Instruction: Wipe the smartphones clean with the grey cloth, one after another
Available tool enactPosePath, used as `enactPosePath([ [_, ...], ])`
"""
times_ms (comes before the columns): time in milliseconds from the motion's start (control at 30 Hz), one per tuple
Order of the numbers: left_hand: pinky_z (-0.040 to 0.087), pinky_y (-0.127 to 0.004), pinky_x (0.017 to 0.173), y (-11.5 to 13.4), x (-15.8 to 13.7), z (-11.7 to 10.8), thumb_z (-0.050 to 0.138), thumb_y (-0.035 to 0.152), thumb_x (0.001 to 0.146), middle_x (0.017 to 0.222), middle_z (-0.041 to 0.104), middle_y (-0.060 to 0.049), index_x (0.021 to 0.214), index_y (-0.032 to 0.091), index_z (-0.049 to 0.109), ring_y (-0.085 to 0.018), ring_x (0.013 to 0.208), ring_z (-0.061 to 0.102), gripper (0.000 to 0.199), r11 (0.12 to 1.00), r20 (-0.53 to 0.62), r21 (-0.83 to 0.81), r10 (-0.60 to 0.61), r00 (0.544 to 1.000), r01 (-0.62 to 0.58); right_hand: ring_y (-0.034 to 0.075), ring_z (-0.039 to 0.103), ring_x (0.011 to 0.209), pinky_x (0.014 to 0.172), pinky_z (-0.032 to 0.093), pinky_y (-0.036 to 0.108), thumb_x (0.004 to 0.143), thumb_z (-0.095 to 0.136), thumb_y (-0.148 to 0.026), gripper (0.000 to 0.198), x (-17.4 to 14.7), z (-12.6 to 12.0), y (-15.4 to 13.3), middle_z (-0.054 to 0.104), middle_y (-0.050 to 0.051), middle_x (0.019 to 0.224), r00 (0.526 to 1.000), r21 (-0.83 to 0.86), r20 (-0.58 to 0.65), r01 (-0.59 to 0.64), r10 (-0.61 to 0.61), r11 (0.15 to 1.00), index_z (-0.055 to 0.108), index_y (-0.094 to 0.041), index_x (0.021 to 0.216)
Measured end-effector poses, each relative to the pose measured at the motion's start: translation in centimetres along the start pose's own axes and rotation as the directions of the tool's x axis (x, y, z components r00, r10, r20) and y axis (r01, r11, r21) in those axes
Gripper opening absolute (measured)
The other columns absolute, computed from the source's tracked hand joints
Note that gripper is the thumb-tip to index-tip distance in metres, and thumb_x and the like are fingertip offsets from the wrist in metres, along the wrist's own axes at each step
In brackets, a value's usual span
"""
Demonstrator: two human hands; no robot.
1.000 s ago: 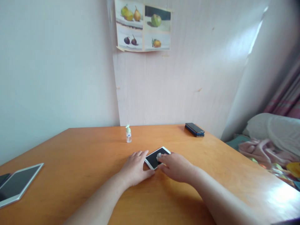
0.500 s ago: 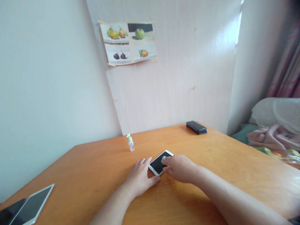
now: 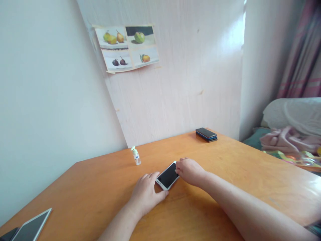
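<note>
A white smartphone [image 3: 167, 176] with a dark screen lies face up and slanted on the wooden table. My left hand [image 3: 146, 193] steadies its near end, with the thumb at the bottom corner and the fingers along the left corner. Over the far right part of the screen is my right hand [image 3: 190, 171], its fingers pinched together. A bit of white shows at those fingertips; it is a small crumpled wad, mostly hidden by the hand now. Behind the phone, a small clear pump bottle [image 3: 136, 157] with a pale green top stands upright.
Several dark phones [image 3: 206, 134] are stacked at the table's back right. A white tablet [image 3: 33, 226] lies at the front left, beside a dark device [image 3: 10, 234] cut by the frame. A fruit picture sheet [image 3: 127, 48] is taped to the wall. Bedding [image 3: 288, 140] is off to the right.
My right hand has moved from the middle of the screen toward the phone's far right edge, covering most of the white wad. My left hand stays on the phone. The camera view has shifted slightly.
</note>
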State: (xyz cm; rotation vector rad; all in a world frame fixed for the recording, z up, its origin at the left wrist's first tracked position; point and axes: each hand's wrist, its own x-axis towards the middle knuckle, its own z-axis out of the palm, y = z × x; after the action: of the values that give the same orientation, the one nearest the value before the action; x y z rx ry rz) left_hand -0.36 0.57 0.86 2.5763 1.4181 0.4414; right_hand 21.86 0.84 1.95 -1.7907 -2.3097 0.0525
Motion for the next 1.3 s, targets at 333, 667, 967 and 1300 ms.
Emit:
enactPosePath([
  [333,0.044,-0.033,0.082,0.0,0.1,-0.1,0.065,0.040,0.078,0.103,0.068,-0.007,0.112,0.025,0.062,-0.026,0.099,0.062,0.037,0.999,-0.010,0.049,0.011,1.000,-0.010,0.026,0.067,0.092,0.076,0.045,0.032,0.088,0.054,-0.032,0.022,0.0,0.5,-0.6,0.072,0.013,0.098,0.993,0.116,0.029,-0.117,0.114,0.986,0.068,-0.018,0.098],
  [667,0.040,-0.029,0.071,-1.0,0.5,0.0,0.040,0.048,0.095,0.091,0.067,-0.003,0.099,0.026,0.061,-0.020,0.085,0.062,0.031,0.990,0.000,-0.134,-0.032,0.999,0.032,0.017,0.066,0.071,0.059,0.043,0.025,0.089,0.054,-0.038,0.020,1.6,0.3,2.8,0.072,0.005,0.078,0.937,0.455,-0.061,-0.281,0.345,0.845,0.064,-0.020,0.088],
  [967,0.035,-0.028,0.064,-0.4,0.5,0.4,0.019,0.046,0.102,0.072,0.057,0.000,0.079,0.024,0.047,-0.018,0.069,0.056,0.042,0.975,-0.039,-0.216,0.043,0.998,-0.050,0.010,0.059,0.046,0.042,0.040,0.018,0.094,0.048,-0.041,0.024,2.8,1.9,2.8,0.064,-0.002,0.062,0.936,0.790,-0.069,-0.160,0.346,0.592,0.056,-0.019,0.091],
  [1300,0.026,-0.026,0.055,0.1,0.4,1.5,0.037,0.035,0.098,0.073,0.062,-0.001,0.085,0.023,0.047,-0.017,0.064,0.057,0.021,0.993,-0.017,-0.114,-0.026,1.000,0.024,0.010,0.054,0.043,0.043,0.042,0.020,0.090,0.053,-0.044,0.027,3.2,2.8,3.7,0.061,-0.003,0.059,0.916,0.826,-0.188,-0.048,0.354,0.562,0.062,-0.019,0.094],
])
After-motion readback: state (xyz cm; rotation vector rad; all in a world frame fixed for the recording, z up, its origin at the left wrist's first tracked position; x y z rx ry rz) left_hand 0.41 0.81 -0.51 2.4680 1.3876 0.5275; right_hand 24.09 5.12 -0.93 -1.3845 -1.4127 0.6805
